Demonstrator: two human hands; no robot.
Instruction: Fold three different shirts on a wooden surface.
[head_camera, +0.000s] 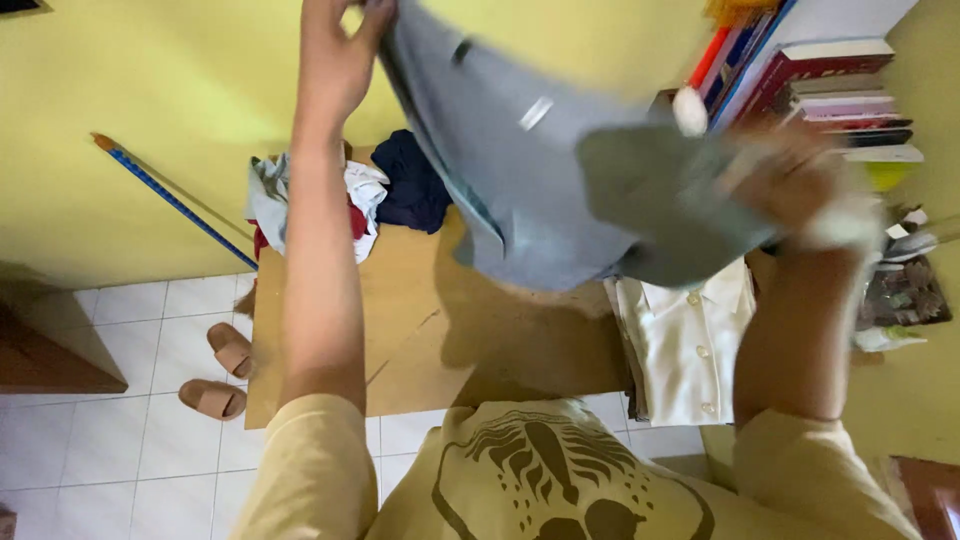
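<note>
Floor (120, 440) of white tile and a yellow wall (150, 90) framed everything we saw, with a brown table (400, 320) set between them under our arms. Above it we held up a grey shirt (520, 190), spread in the air between both hands and hanging clear of the tabletop, its lower edge just over the far right part of the table. Our left hand (335, 50) was closed on one upper corner of the shirt, near the top edge of the view, gripping the cloth firmly. Our right hand (800, 185) was blurred with motion; it seemed to be bunched into the shirt's other side, but how tightly it held we could not tell.

On the table's right end lay a folded white shirt (690, 340) with its buttons up. At the far edge sat a heap of clothes (350, 200), pale, red and navy. Books (830, 90) stood stacked against the wall to the right, and a blue stick (170, 195) leaned on the wall at the left. Two tan slippers (220, 375) lay on the tiles beside the table.

To handle the shirt well here, we judged, both corners should be held level and taut, so the cloth hung flat.
</note>
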